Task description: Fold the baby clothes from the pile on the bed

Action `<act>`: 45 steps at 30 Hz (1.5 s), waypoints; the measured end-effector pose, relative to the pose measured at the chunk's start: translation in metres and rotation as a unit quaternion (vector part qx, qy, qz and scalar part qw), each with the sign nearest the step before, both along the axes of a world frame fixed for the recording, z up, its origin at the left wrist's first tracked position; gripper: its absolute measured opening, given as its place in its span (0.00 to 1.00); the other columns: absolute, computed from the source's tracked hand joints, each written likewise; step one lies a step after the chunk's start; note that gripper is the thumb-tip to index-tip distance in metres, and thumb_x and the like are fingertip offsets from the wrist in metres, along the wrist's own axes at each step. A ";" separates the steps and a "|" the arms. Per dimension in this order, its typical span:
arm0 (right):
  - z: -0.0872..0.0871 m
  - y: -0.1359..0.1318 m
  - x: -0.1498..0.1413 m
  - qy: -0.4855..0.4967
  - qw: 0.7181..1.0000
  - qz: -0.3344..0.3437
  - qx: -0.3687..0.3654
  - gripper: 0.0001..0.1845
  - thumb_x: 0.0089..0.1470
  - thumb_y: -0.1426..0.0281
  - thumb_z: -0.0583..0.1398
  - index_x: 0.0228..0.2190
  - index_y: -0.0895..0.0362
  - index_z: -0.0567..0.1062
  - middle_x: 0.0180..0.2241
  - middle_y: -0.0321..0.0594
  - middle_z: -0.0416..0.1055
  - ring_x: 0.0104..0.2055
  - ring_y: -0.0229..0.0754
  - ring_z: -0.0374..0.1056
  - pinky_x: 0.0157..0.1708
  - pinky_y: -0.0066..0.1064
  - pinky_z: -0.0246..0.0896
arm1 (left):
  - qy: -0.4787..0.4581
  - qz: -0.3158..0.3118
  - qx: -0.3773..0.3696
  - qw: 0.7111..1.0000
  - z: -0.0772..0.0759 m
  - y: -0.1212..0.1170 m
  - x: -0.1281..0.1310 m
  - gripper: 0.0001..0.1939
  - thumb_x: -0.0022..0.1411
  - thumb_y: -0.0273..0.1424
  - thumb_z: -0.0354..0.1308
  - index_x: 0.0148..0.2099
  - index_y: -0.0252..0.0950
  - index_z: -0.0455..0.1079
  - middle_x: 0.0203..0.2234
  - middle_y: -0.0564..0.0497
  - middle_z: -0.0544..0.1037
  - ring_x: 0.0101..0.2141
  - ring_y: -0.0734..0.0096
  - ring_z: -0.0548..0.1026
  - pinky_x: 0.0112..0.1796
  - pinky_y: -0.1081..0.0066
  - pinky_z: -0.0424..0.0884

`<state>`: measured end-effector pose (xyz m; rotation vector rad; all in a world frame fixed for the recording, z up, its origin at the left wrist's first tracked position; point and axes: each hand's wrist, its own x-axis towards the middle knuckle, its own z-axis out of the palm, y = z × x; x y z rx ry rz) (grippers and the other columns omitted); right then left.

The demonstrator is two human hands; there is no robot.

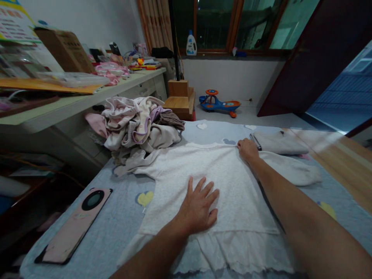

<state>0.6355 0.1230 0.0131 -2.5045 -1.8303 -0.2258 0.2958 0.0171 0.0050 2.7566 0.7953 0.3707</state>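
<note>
Resting the left hand (199, 207), open, palm down and with fanned fingers, on the middle of a white shirt (235, 190). Pinching the shirt's top edge, at the shoulder, between the curled fingers of the right hand (247, 151). Having the shirt lying spread out on a soft blue-grey sheet (122, 221), patterned with plump yellow and white hearts. Showing fine, matte knit over a boxy body, ending in a thin, gathered ruffle with a wavy hem. Stretching one long, softly creased sleeve out past the right forearm, and another towards a heap (139, 122) of crumpled pink, cream, grey and brown cloth. Placing a folded bundle (281, 142) of pale, ribbed-looking fabric just beyond the right sleeve. Having a flat pink phone (77, 226), with a round black camera ring and dark corners, lying near the left edge. Facing a smooth, pale counter (24, 118) bearing a cardboard box (65, 50) and crinkled clear plastic (72, 79), and a glossy blue-and-orange toy (219, 104) standing on the floor.
</note>
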 end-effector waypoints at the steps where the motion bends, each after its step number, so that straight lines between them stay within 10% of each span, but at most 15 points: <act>1: 0.000 -0.002 -0.002 -0.012 1.000 -0.007 0.006 0.17 0.63 0.69 0.51 0.42 0.61 0.77 0.45 0.55 0.71 0.48 0.52 0.63 0.44 0.37 0.54 | 0.000 0.000 0.000 1.000 0.000 0.000 0.000 0.29 0.62 0.42 0.55 0.65 0.46 0.60 0.64 0.48 0.63 0.66 0.48 0.51 0.62 0.35 0.33; 15: -0.031 -0.043 -0.075 0.023 0.997 0.075 0.007 0.30 0.65 0.57 0.47 0.60 0.63 0.61 0.65 0.54 0.55 0.65 0.53 0.51 0.60 0.44 0.46 | -0.006 0.004 0.013 1.000 -0.002 0.000 0.000 0.29 0.62 0.43 0.55 0.64 0.45 0.60 0.64 0.47 0.62 0.66 0.49 0.52 0.62 0.36 0.35; 23: -0.009 -0.016 -0.073 0.094 0.992 -0.008 -0.084 0.33 0.62 0.53 0.50 0.61 0.60 0.62 0.65 0.56 0.55 0.65 0.59 0.53 0.59 0.51 0.51 | -0.040 0.211 0.085 0.973 -0.015 0.005 0.005 0.32 0.67 0.43 0.50 0.68 0.35 0.52 0.66 0.35 0.57 0.67 0.46 0.50 0.62 0.40 0.47; 32: -0.026 -0.024 -0.145 0.092 0.994 0.046 0.036 0.29 0.64 0.56 0.48 0.62 0.56 0.61 0.68 0.53 0.48 0.69 0.54 0.43 0.63 0.52 0.38 | 0.006 0.233 0.067 0.970 -0.015 0.009 0.006 0.35 0.65 0.46 0.51 0.68 0.35 0.53 0.65 0.36 0.58 0.65 0.45 0.55 0.60 0.44 0.54; 38: -0.028 -0.024 -0.141 0.100 0.994 0.044 0.014 0.34 0.62 0.51 0.49 0.63 0.55 0.59 0.69 0.53 0.45 0.70 0.55 0.41 0.64 0.54 0.35 | 0.030 0.199 0.030 0.979 0.007 0.051 0.010 0.25 0.71 0.44 0.42 0.63 0.37 0.61 0.60 0.41 0.67 0.60 0.53 0.63 0.56 0.51 0.61; 45: -0.030 -0.023 -0.139 0.108 0.993 0.049 0.018 0.38 0.59 0.48 0.52 0.63 0.56 0.59 0.68 0.54 0.46 0.70 0.57 0.41 0.64 0.53 0.34 | 0.107 0.170 -0.039 0.979 -0.009 0.121 0.005 0.32 0.70 0.51 0.34 0.68 0.43 0.54 0.68 0.45 0.53 0.67 0.52 0.49 0.61 0.45 0.49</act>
